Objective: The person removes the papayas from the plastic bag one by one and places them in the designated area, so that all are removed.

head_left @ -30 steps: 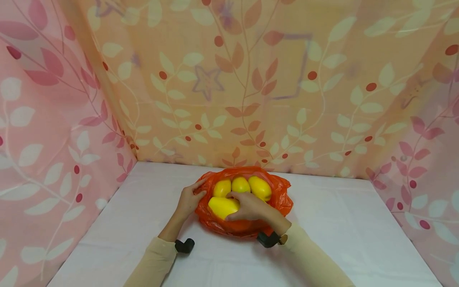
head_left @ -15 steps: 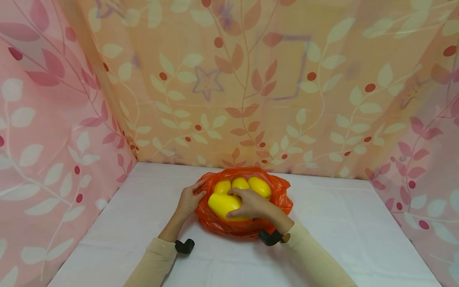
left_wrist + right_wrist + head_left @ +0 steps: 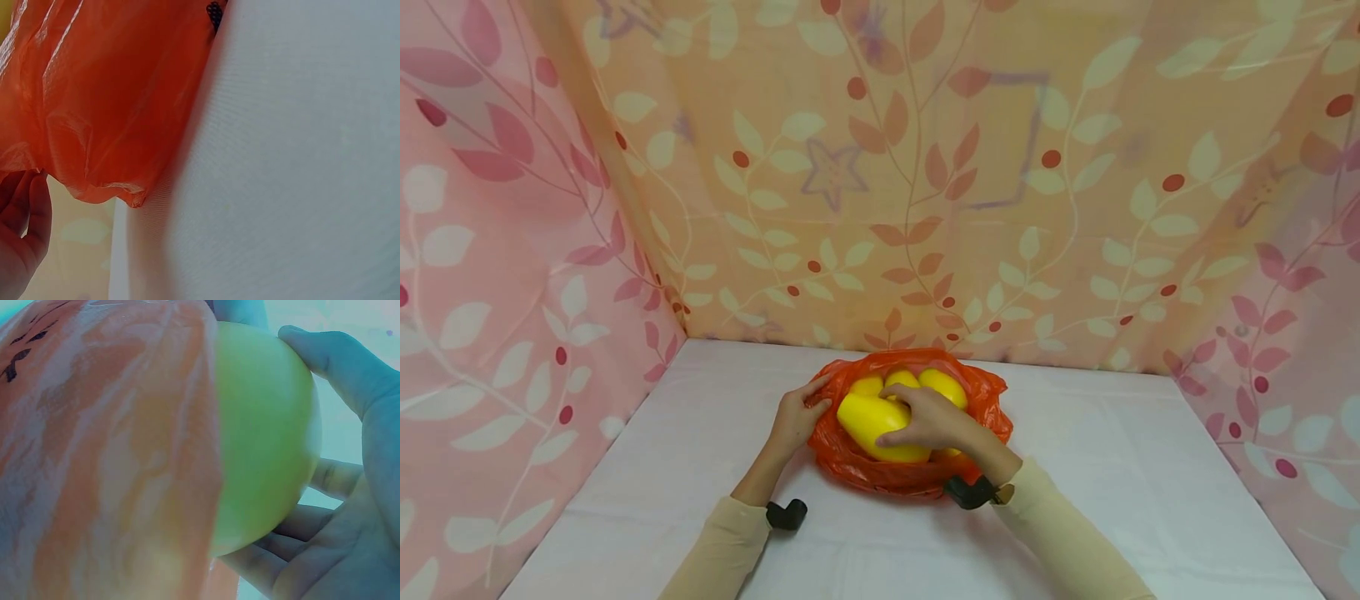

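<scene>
In the head view a smooth yellow mango-like fruit (image 3: 870, 423) lies tilted at the front of an open red-orange plastic bag (image 3: 880, 479). My right hand (image 3: 931, 417) grips it from the right. In the right wrist view, thumb and fingers curve round the fruit (image 3: 269, 437), and the bag wall (image 3: 125, 456) hides its other side. At the bag's left rim, my left hand (image 3: 796, 419) pinches the plastic. Its fingertips (image 3: 39, 187) meet the bag's edge in the left wrist view. Several more yellow fruits (image 3: 943, 386) sit behind, partly covered by the right hand.
The bag rests on a white-covered table (image 3: 1090, 450), towards its back edge. A floral curtain (image 3: 880, 208) stands behind, and pink floral curtains (image 3: 497, 292) flank both sides. A black camera mount (image 3: 787, 515) is on each wrist.
My right hand has lifted the front fruit slightly and turned it, so its left end points further up and it covers more of the fruits behind. The left hand stays put.
</scene>
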